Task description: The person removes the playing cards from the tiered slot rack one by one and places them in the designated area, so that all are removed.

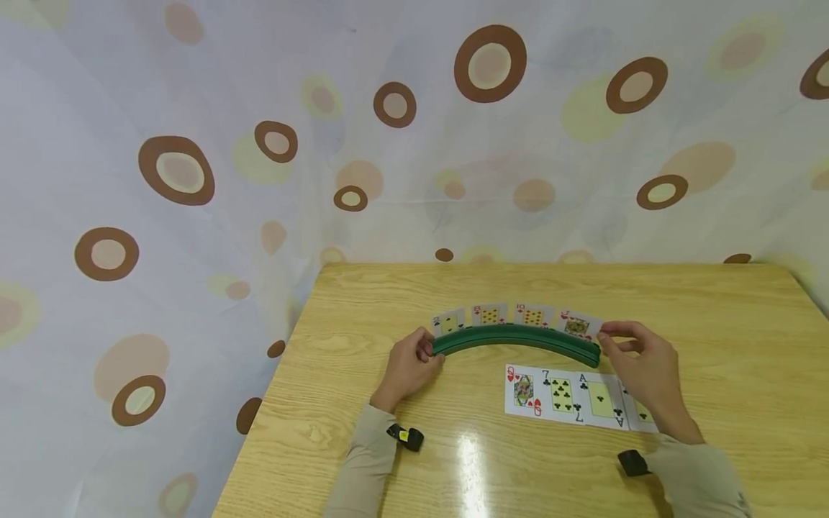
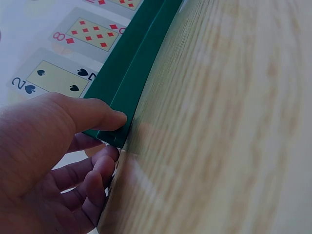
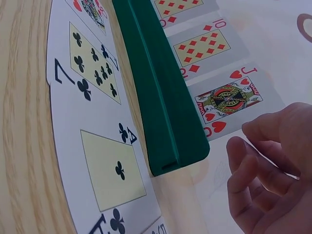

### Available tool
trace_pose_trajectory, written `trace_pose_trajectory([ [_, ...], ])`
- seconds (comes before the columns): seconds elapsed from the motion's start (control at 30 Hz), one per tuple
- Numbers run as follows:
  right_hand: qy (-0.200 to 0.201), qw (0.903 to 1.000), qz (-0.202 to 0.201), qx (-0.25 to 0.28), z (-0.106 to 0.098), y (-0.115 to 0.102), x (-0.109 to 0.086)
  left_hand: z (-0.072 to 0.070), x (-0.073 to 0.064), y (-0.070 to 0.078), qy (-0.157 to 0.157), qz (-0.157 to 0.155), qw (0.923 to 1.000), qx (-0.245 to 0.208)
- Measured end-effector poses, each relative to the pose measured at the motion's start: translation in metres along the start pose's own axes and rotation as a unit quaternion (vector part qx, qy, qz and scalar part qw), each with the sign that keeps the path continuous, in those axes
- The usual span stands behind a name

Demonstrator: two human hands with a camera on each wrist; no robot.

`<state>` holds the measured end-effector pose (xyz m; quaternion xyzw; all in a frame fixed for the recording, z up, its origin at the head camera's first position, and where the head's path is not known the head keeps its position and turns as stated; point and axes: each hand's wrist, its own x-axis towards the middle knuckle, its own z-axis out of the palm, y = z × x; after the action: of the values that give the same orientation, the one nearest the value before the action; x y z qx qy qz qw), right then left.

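A curved green card holder (image 1: 512,334) stands on the table with several playing cards upright in its slot: two of spades (image 2: 57,80), eight of diamonds (image 2: 90,35), ten of diamonds (image 3: 204,47) and jack of hearts (image 3: 229,100). My left hand (image 1: 411,365) grips the holder's left end, thumb on its front and fingers curled behind and below. At the other end my right hand (image 1: 644,367) pinches the outer edge of the jack between thumb and index finger, the other fingers curled. A queen of hearts (image 1: 523,391) lies in a row before the holder.
In the same row lie a seven of clubs (image 1: 561,396), an ace of clubs (image 1: 601,399) and a further card (image 1: 642,416) partly hidden under my right hand. The wooden table (image 1: 363,302) meets a patterned cloth wall (image 1: 414,158) at its back and left edges.
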<state>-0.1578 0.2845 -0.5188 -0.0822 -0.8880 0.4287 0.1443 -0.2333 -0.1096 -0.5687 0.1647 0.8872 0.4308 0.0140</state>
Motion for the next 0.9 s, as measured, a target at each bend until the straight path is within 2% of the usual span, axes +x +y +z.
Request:
trace_pose_trajectory([
  [0.43, 0.002, 0.9994, -0.033, -0.009, 0.005, -0.002, 0.002, 0.000, 0.000, 0.003, 0.011, 0.018, 0.9998, 0.003],
  [0.7, 0.026, 0.9990, -0.022, 0.030, 0.003, -0.010, 0.000, -0.001, -0.001, 0.002, 0.010, 0.013, 0.9999, 0.003],
  [0.9, -0.003, 0.9987, -0.018, 0.049, 0.002, -0.011, -0.005, -0.001, -0.001, 0.003, 0.009, 0.009, 0.9999, 0.002],
])
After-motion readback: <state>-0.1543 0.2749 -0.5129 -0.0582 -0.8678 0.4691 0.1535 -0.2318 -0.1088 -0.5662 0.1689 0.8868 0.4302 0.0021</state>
